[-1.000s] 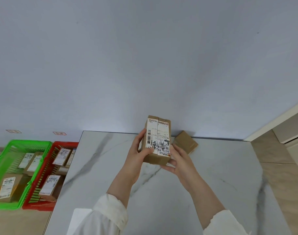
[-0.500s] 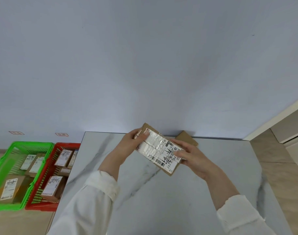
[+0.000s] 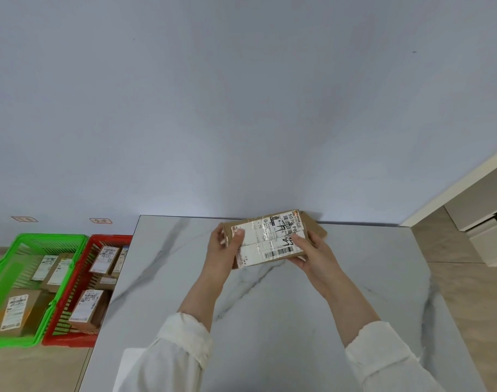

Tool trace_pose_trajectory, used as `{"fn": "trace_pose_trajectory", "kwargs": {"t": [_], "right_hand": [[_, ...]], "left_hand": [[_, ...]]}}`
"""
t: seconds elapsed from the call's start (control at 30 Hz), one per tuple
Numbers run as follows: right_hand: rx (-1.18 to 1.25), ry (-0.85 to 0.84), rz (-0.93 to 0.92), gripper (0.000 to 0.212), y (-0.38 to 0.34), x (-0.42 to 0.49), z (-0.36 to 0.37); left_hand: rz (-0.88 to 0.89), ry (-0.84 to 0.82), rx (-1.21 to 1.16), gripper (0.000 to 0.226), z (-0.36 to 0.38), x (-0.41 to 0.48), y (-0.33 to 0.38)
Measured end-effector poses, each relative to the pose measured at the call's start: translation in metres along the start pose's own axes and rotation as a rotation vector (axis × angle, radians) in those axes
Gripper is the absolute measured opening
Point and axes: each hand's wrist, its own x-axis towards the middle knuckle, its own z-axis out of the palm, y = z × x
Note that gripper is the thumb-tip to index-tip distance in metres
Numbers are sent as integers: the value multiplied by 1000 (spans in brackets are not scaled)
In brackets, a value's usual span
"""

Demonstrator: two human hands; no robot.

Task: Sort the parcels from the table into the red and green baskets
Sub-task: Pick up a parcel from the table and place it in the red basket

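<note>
A brown cardboard parcel (image 3: 265, 239) with a white shipping label facing up is held level above the marble table (image 3: 270, 321), near its far edge. My left hand (image 3: 223, 250) grips its left end, thumb on the label. My right hand (image 3: 312, 250) grips its right end. A second brown parcel (image 3: 318, 226) lies on the table behind it, mostly hidden. On the floor at the left stand the red basket (image 3: 71, 339) and the green basket (image 3: 15, 342), each holding several labelled parcels.
A plain grey wall rises right behind the table. White cabinet furniture (image 3: 485, 222) stands at the right over a wooden floor. Two small labels are stuck on the wall above the baskets.
The parcel was turned from standing upright to lying level with its label up. Both hands shifted to its two ends while keeping hold.
</note>
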Motion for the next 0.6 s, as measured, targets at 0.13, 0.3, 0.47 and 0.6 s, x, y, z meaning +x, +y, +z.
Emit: {"fn": "trace_pose_trajectory", "kwargs": {"t": [0.13, 0.3, 0.47, 0.6], "right_hand": [[-176, -77, -7, 32, -15, -1, -7], [-326, -164, -4, 30, -30, 0, -5], [-157, 16, -85, 84, -11, -5, 12], [-168, -49, -54, 75, 27, -19, 34]], "left_hand": [[74, -179, 293, 56, -20, 1, 12], [-38, -432, 294, 36, -25, -7, 20], [10, -185, 51, 38, -6, -13, 7], [13, -39, -149, 49, 16, -18, -2]]}}
